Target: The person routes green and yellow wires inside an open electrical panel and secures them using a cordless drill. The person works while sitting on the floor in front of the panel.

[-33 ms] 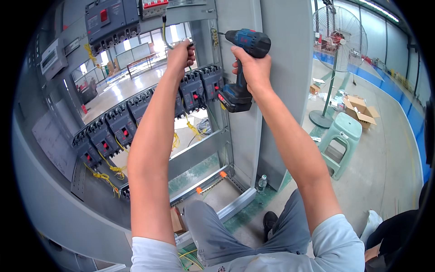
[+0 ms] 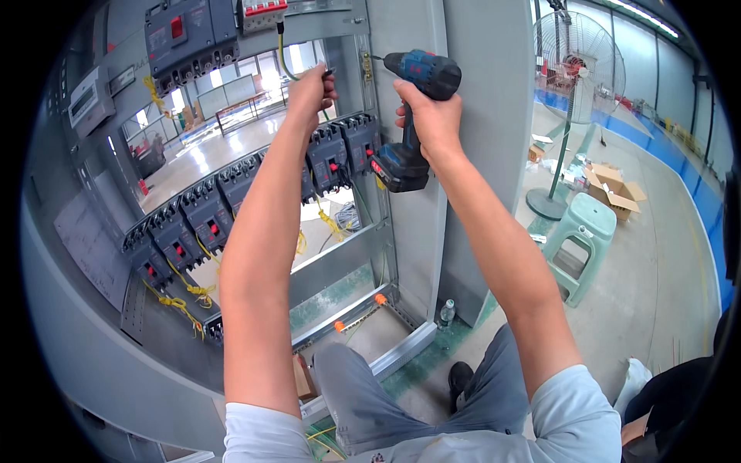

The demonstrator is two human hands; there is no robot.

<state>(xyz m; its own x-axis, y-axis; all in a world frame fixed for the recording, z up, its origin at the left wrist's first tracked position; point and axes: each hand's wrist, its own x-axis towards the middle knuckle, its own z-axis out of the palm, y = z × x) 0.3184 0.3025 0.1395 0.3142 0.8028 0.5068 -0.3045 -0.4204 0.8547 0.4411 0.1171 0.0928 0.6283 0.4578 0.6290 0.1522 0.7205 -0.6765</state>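
Note:
My right hand (image 2: pixel 434 123) is wrapped round the grip of a blue and black cordless drill (image 2: pixel 421 71). Its bit points left, close to a small brass terminal strip (image 2: pixel 367 66) on the cabinet's upright; whether they touch I cannot tell. Just left of it, my left hand (image 2: pixel 309 92) is closed on a yellow-green wire (image 2: pixel 285 65) with a dark end showing by the fingertips. That wire hangs from a small red and white circuit breaker (image 2: pixel 263 12). A large grey moulded-case breaker (image 2: pixel 190 37) is mounted left of it.
Below my left arm runs a slanting row of breakers (image 2: pixel 204 217) with yellow wires. A grey side panel (image 2: pixel 478 85) stands right of the drill. Beyond are a standing fan (image 2: pixel 579 69), a pale green stool (image 2: pixel 584 239), an open carton (image 2: pixel 614 189) and a bottle (image 2: pixel 447 312).
My left hand has shifted slightly up and to the right with the wire, nearer the terminal strip. The drill and right hand look unmoved.

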